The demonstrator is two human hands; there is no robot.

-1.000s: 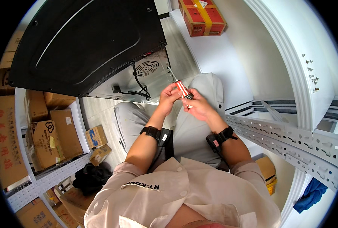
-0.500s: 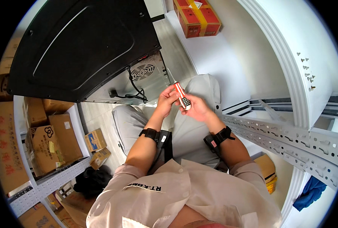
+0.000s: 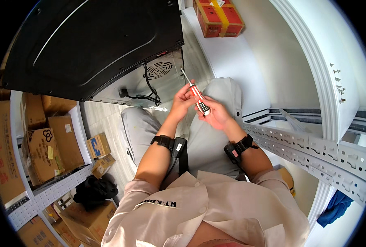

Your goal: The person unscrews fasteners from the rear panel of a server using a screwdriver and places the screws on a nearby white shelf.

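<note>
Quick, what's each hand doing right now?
Left hand: closed, holding a red-and-white screwdriver.
Right hand: closed, holding the same screwdriver, farther from its tip.

Left fingers (image 3: 185, 91) higher, screwdriver grip (image 3: 202, 106) more exposed

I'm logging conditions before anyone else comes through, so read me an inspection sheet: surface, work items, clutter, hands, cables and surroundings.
Surface: pale floor; a white ledge ahead to the right bears a red box.
Work items: striped screwdriver, its tip near the edge of a black-and-metal appliance; contact cannot be told.
Clutter: two small cartons on the floor, a soft black bundle near them.
Hands: left hand and right hand both hold the screwdriver.
Cables: black cord at the appliance's metal side.
Surroundings: cardboard boxes on shelving at left; slotted beams, blue cloth and small screws at right.
</note>
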